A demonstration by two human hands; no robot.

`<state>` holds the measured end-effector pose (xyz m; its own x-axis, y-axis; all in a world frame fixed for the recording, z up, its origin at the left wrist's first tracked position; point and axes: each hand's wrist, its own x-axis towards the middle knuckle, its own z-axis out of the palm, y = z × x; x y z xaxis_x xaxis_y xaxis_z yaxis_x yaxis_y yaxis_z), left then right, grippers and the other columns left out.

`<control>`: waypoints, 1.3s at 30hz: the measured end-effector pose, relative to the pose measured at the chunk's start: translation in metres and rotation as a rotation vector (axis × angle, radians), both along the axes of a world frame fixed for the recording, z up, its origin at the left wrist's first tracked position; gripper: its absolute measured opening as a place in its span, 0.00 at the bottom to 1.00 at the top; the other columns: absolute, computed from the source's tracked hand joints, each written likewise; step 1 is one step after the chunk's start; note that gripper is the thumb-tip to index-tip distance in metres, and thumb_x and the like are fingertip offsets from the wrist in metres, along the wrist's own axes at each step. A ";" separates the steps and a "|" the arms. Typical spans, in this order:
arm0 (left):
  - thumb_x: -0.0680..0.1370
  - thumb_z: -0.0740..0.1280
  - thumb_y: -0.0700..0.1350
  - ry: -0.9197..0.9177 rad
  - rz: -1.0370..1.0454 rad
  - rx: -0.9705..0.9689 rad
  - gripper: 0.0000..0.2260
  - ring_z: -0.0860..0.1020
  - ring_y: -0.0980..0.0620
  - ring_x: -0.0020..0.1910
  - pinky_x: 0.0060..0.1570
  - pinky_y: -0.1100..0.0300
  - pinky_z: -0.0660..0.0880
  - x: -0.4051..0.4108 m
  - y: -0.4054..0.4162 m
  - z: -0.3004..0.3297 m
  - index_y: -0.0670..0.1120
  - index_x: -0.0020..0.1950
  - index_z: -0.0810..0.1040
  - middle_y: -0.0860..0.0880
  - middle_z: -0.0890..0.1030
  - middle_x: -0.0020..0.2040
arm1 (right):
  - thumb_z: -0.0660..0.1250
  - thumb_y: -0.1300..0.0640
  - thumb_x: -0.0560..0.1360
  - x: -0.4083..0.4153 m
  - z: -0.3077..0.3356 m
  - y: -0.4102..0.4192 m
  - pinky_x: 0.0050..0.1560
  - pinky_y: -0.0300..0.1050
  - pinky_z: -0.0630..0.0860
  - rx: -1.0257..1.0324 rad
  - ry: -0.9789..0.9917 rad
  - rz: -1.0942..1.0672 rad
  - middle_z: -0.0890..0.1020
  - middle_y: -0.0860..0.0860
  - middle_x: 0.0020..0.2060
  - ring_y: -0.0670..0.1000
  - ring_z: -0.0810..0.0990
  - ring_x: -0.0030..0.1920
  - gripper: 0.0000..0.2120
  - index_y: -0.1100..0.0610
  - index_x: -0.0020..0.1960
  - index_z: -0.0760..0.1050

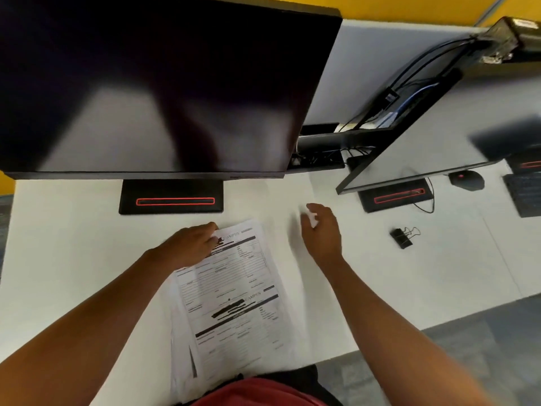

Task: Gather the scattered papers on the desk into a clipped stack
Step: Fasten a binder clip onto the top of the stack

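Left hand (191, 244) presses flat on the papers (234, 297); right hand (320, 227) pinches a blurred white sheet (304, 259); binder clip (401, 238) apart.

Dark monitor (152, 83), black mouse (466, 180)
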<state>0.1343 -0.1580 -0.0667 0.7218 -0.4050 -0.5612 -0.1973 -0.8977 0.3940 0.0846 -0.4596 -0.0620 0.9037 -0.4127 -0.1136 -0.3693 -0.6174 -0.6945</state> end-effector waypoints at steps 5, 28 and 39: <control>0.81 0.60 0.60 -0.009 0.011 -0.048 0.21 0.80 0.48 0.54 0.49 0.55 0.77 -0.005 0.003 0.003 0.51 0.71 0.67 0.50 0.79 0.64 | 0.60 0.60 0.66 -0.016 0.020 -0.103 0.66 0.62 0.67 -0.518 0.109 -0.363 0.70 0.62 0.71 0.66 0.69 0.69 0.32 0.60 0.70 0.69; 0.75 0.70 0.56 -0.178 -0.064 -0.039 0.31 0.72 0.49 0.59 0.57 0.58 0.72 -0.014 0.015 0.010 0.48 0.75 0.67 0.49 0.72 0.63 | 0.70 0.51 0.76 -0.056 -0.019 -0.098 0.66 0.66 0.69 -0.215 0.411 -0.506 0.71 0.65 0.70 0.70 0.68 0.67 0.32 0.62 0.74 0.64; 0.81 0.62 0.54 -0.217 -0.077 -0.112 0.23 0.71 0.49 0.60 0.59 0.58 0.70 -0.016 0.024 0.002 0.49 0.74 0.69 0.49 0.73 0.64 | 0.70 0.55 0.75 -0.053 -0.001 -0.053 0.43 0.46 0.79 0.039 0.148 -0.202 0.77 0.61 0.52 0.58 0.82 0.43 0.08 0.53 0.51 0.72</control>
